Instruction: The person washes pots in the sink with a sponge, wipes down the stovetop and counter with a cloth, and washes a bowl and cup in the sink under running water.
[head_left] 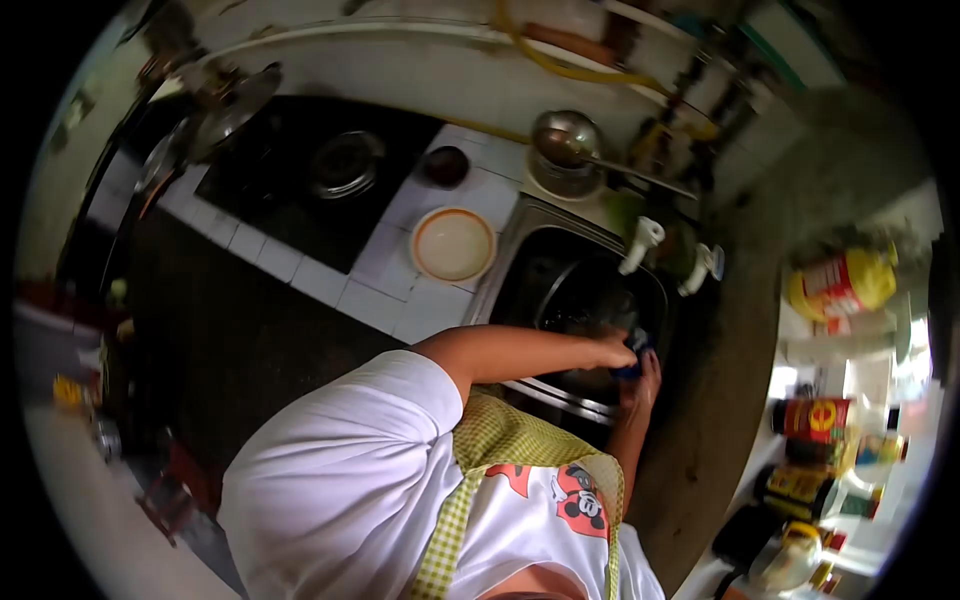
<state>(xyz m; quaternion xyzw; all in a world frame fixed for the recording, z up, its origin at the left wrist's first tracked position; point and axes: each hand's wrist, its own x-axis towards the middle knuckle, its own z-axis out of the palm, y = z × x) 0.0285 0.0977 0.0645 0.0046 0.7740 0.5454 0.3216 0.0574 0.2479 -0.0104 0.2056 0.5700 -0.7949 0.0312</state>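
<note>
Both hands are together over the right side of the black sink (510, 270). My left hand (614, 350) reaches across from the left, its fingers closed at a small dark blue thing (632, 364) whose kind I cannot make out. From below, my right hand (648, 378) is at the same blue thing, with its fingers curved around the edge. Beneath and beyond the hands, a large round dark vessel (560, 295) lies in the sink, its rim catching the light. White tap handles (645, 243) stand behind the sink.
Left of the sink, a cream bowl with an orange rim (455, 245) and a small dark bowl (446, 166) sit on white tiles. A gas stove (345, 165) is further left. Behind the sink is a metal pot with a ladle (565, 140). Bottles (845, 285) line the right.
</note>
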